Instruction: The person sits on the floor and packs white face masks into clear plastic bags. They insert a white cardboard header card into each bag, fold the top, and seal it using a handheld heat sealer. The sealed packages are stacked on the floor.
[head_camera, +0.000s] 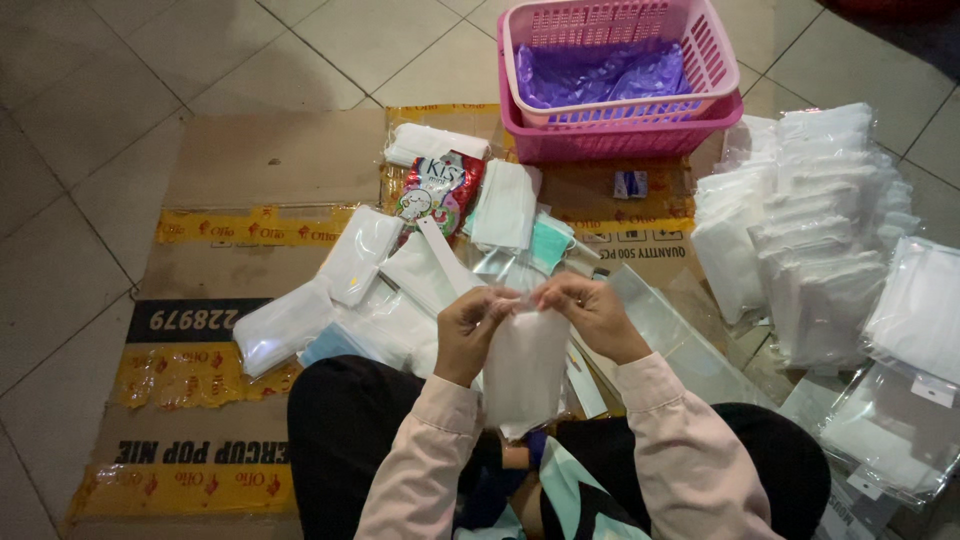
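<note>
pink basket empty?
No. The pink basket holds a crumpled purple plastic bag in its inner tray.

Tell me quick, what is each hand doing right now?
Left hand: grip closed on the top edge of a clear plastic pouch holding white face masks.
Right hand: grip closed on the same pouch's top edge.

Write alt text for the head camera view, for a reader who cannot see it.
Seen from above, a seated person's left hand and right hand pinch the top edge of a clear plastic pouch of white face masks. Flattened cardboard on the tiled floor holds loose masks, a stack of filled pouches and a pink basket.
</note>
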